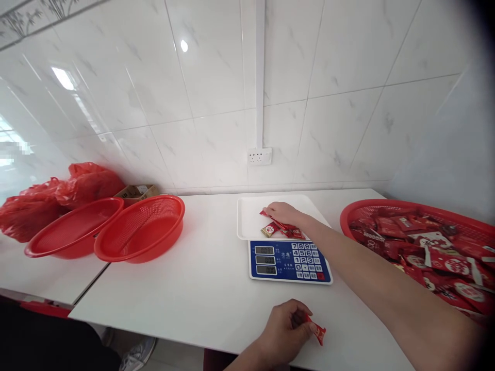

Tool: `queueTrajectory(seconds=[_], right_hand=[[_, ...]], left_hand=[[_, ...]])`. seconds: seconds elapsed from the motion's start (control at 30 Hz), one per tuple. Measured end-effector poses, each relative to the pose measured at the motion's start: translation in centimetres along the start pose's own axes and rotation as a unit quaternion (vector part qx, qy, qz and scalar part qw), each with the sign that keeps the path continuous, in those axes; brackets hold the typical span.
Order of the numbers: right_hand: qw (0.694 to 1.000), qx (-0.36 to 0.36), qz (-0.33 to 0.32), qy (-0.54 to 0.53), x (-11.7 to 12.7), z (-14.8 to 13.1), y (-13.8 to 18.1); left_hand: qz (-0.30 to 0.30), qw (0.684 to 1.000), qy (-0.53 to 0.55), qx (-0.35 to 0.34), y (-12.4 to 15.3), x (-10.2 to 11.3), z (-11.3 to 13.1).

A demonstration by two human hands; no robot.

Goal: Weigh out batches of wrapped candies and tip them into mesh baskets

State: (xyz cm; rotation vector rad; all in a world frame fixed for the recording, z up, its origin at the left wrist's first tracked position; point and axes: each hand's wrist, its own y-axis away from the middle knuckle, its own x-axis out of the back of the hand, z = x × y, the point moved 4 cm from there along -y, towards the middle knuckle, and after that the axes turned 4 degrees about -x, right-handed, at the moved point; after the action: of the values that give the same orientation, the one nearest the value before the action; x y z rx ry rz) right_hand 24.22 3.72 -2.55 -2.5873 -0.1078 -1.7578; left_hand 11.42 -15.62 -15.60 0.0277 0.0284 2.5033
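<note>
My right hand (284,213) reaches out over the white tray (251,216) of the electronic scale (289,261), fingers closed on small red candy packets (280,226) lying on the tray. My left hand (286,327) rests near the table's front edge, pinching one red wrapped candy (317,330). The scale's blue panel faces me with its displays and keypad.
A red basket (371,208) full of red candy packets stands at the right. Two red mesh baskets (141,229) sit at the left, with red plastic bags (58,198) and a small cardboard box (135,191) behind them. A wall socket (259,156) is above the scale.
</note>
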Motion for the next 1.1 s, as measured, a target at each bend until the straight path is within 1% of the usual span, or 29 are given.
queueTrajectory(seconds=[0.2, 0.3, 0.37, 0.43, 0.5, 0.53, 0.57, 0.6, 0.67, 0.7, 0.77, 0.87, 0.93, 0.97, 1.0, 1.03, 1.07, 1.1], right_hand=[[0.998, 0.025, 0.009, -0.052, 0.8, 0.0, 1.1], [0.995, 0.030, 0.039, -0.091, 1.5, 0.0, 2.3], [0.990, 0.026, 0.075, -0.113, 1.9, 0.2, 4.0], [0.980, 0.017, 0.135, -0.148, 2.2, 0.6, 6.5], [0.954, 0.013, 0.214, -0.209, 1.8, 1.3, 10.0], [0.945, 0.014, 0.231, -0.232, 1.1, 1.6, 11.9], [0.941, 0.023, 0.228, -0.250, 0.0, 1.8, 13.7], [0.944, 0.040, 0.197, -0.263, -1.4, 1.9, 15.4], [0.956, 0.043, 0.105, -0.271, -4.9, 1.8, 18.3], [0.958, 0.040, 0.068, -0.276, -6.5, 1.6, 19.6], [0.949, 0.015, 0.024, -0.313, -9.3, 1.3, 21.4], [0.920, -0.042, -0.008, -0.391, -12.0, 1.4, 22.5], [0.904, -0.069, -0.018, -0.421, -13.0, 1.9, 22.7], [0.900, -0.077, -0.021, -0.428, -13.3, 2.2, 22.6], [0.897, -0.085, -0.021, -0.432, -13.6, 2.5, 22.6], [0.894, -0.096, -0.015, -0.437, -13.8, 2.9, 22.5], [0.890, -0.108, -0.007, -0.443, -13.9, 3.2, 22.5], [0.886, -0.120, 0.004, -0.448, -14.0, 3.5, 22.4]], left_hand=[[-0.001, 1.000, -0.007, 0.003, 0.0, 0.0, -0.1], [-0.004, 1.000, -0.006, 0.001, 0.1, 0.0, 0.0], [-0.002, 1.000, -0.001, -0.001, 0.1, -0.1, 0.0], [0.007, 1.000, 0.011, 0.003, 0.1, -0.1, 0.0], [0.015, 0.999, 0.049, 0.011, 0.0, 0.0, -0.1], [0.022, 0.997, 0.077, 0.014, 0.0, 0.1, -0.1], [0.031, 0.994, 0.106, 0.014, -0.1, 0.2, 0.0], [0.044, 0.990, 0.133, 0.012, -0.1, 0.4, 0.1], [0.075, 0.984, 0.161, 0.004, -0.1, 0.8, 0.4], [0.088, 0.983, 0.162, 0.001, -0.1, 0.9, 0.6], [0.092, 0.985, 0.144, -0.006, 0.1, 0.7, 0.7], [0.054, 0.996, 0.062, -0.017, 0.5, 0.4, 0.8], [0.030, 0.997, -0.059, -0.034, 0.5, 1.2, 1.2], [0.036, 0.989, -0.138, -0.049, 0.4, 2.3, 1.6], [0.058, 0.970, -0.224, -0.067, 0.3, 3.8, 2.4], [0.102, 0.942, -0.308, -0.087, 0.1, 6.0, 3.4], [0.154, 0.909, -0.372, -0.110, -0.1, 8.4, 4.7], [0.220, 0.868, -0.428, -0.125, -0.1, 11.3, 6.1]])
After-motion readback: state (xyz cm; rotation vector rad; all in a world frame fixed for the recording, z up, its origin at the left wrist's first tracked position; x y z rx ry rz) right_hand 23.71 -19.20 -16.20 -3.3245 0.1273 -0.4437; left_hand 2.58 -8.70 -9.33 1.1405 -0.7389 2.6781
